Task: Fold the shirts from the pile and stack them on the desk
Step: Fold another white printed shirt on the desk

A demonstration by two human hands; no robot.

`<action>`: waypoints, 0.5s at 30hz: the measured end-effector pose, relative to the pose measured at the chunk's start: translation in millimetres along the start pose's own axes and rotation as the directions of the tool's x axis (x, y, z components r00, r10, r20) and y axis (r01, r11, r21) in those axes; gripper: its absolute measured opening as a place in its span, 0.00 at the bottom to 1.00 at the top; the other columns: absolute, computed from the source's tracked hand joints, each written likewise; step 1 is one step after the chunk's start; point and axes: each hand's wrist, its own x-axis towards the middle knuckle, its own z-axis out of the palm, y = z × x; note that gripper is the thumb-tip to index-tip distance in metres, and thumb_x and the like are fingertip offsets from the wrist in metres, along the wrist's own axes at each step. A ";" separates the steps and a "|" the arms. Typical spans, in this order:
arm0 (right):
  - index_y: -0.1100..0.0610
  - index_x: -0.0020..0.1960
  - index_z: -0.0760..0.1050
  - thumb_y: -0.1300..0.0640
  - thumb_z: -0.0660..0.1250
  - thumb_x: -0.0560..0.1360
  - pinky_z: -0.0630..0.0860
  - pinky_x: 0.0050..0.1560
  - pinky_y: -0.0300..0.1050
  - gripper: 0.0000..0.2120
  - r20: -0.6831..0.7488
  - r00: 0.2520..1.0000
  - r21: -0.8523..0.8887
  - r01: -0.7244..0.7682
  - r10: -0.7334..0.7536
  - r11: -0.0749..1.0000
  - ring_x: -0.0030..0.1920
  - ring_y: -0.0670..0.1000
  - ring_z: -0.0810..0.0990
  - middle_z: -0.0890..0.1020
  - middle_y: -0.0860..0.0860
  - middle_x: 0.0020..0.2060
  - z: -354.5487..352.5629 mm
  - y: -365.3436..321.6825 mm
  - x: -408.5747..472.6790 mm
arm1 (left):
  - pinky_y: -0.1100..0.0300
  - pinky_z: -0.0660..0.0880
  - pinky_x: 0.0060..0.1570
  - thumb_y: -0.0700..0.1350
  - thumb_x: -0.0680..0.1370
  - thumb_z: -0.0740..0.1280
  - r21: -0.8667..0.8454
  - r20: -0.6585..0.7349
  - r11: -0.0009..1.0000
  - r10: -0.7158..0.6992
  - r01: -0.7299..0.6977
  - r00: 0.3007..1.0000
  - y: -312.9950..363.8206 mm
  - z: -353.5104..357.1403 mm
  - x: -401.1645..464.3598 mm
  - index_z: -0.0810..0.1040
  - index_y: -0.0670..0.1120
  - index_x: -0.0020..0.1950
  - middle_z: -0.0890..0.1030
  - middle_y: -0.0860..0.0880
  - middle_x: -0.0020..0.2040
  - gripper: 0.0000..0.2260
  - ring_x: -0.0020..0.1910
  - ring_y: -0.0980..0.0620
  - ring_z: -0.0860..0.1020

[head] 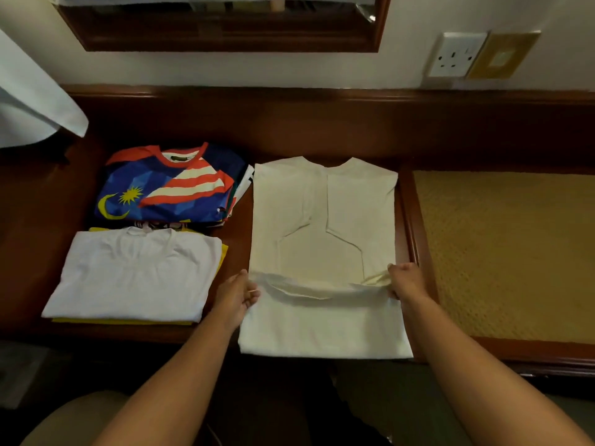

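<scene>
On the dark wooden counter (322, 130), a cream cotton T-shirt (322, 220) lies lengthwise, collar away from the person, whose left hand (240, 292) and right hand (405, 281) pinch opposite ends of its raised mid-fold.

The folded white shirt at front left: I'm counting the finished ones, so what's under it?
A yellow garment shows along the near and right edges of the white shirt. Whether anything else lies beneath is hidden.
</scene>
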 end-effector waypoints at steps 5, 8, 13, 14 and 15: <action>0.63 0.64 0.71 0.60 0.60 0.77 0.71 0.48 0.45 0.16 0.011 0.997 -0.324 0.076 -0.076 0.943 0.54 0.60 0.77 0.77 0.60 0.57 8.0 23.4 13.8 | 0.53 0.75 0.46 0.48 0.79 0.63 0.679 -0.017 0.707 0.282 -0.196 0.959 -17.8 -0.4 29.4 0.75 0.45 0.63 0.80 0.43 0.53 0.15 0.49 0.41 0.79; 0.61 0.70 0.67 0.64 0.61 0.75 0.71 0.56 0.47 0.22 0.112 0.978 -0.488 0.206 -0.174 0.848 0.61 0.60 0.72 0.70 0.61 0.64 9.6 25.0 13.5 | 0.54 0.72 0.53 0.44 0.78 0.65 0.804 0.020 0.554 0.341 -0.218 0.940 -19.9 5.6 34.5 0.73 0.41 0.66 0.77 0.42 0.61 0.17 0.59 0.41 0.75; 0.60 0.60 0.72 0.62 0.65 0.74 0.74 0.51 0.49 0.14 0.158 0.960 -0.518 0.281 -0.232 0.808 0.55 0.58 0.77 0.77 0.56 0.53 15.6 23.4 27.7 | 0.48 0.75 0.52 0.45 0.76 0.69 0.890 0.068 0.389 0.402 -0.237 0.913 -17.8 6.9 45.6 0.76 0.44 0.59 0.75 0.41 0.55 0.13 0.53 0.41 0.76; 0.60 0.52 0.73 0.62 0.65 0.74 0.74 0.43 0.47 0.07 0.131 0.963 -0.487 0.269 -0.235 0.831 0.49 0.58 0.78 0.78 0.55 0.47 15.6 22.7 29.9 | 0.49 0.76 0.50 0.45 0.76 0.69 0.900 0.075 0.362 0.422 -0.244 0.903 -15.7 6.7 45.9 0.76 0.44 0.56 0.75 0.42 0.53 0.11 0.50 0.42 0.76; 0.61 0.47 0.73 0.63 0.64 0.75 0.71 0.38 0.45 0.02 0.112 0.967 -0.446 0.256 -0.231 0.858 0.45 0.58 0.78 0.78 0.55 0.42 15.1 21.6 31.5 | 0.49 0.76 0.48 0.46 0.76 0.69 0.904 0.081 0.344 0.446 -0.255 0.891 -13.3 6.0 45.6 0.77 0.44 0.54 0.75 0.42 0.52 0.09 0.47 0.43 0.76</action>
